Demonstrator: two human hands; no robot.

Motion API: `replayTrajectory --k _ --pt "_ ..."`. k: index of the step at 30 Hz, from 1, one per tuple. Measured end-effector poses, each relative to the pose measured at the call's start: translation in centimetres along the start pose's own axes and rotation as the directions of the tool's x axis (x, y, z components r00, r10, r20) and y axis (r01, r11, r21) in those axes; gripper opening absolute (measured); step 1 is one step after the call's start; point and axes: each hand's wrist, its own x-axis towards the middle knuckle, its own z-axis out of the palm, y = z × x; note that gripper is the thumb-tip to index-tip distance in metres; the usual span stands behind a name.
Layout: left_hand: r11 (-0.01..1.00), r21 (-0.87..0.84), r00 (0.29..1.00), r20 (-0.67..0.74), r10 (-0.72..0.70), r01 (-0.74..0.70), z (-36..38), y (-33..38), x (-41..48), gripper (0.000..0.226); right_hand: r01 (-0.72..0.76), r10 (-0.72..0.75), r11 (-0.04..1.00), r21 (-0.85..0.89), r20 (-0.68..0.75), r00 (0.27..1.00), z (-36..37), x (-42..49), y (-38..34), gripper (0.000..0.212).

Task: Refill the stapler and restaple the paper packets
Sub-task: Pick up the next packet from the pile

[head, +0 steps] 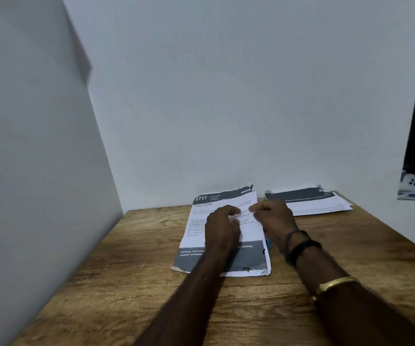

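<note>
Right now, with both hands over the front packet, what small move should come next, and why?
Probably use the right hand to lift the right edge of the front packet. A blue thing peeks out from under it there, possibly the stapler, which otherwise is not in view. That hand and the left hand sit curled over the page; whether they hold anything is unclear.

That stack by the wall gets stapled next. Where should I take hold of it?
Its near right corner, coming from the right: the stack lies flat on the table, and there its sheets look slightly fanned, giving an edge to get under.
</note>
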Motion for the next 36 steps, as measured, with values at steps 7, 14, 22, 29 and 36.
replayTrajectory --k 7,14,22,29,36 --pt "1.0 -0.009 0.999 -0.033 -0.009 0.009 0.5 -0.7 0.1 0.025 0.036 0.001 0.964 -0.265 0.139 0.99 -0.2 0.5 -0.7 0.033" --pt "0.991 -0.026 0.963 -0.232 -0.137 0.135 -1.7 -1.6 1.3 0.025 0.056 -0.048 0.995 -0.08 0.094 0.994 -0.7 0.4 -0.3 0.022" --pt "0.904 -0.152 0.879 -0.215 -0.425 0.399 -3.6 -4.9 2.8 0.022 0.065 -0.069 0.997 0.05 0.065 0.996 -0.9 0.7 0.2 0.024" --pt "0.833 -0.361 0.834 -0.209 -0.51 0.419 -3.7 -6.0 3.4 0.025 0.046 -0.047 0.999 0.015 0.032 0.998 -1.3 0.8 0.6 0.022" --pt "0.832 -0.448 0.876 -0.184 -0.445 0.328 -4.2 -5.5 3.4 0.029 0.069 -0.076 0.99 -0.122 -0.056 0.995 -1.4 0.7 0.1 0.019"
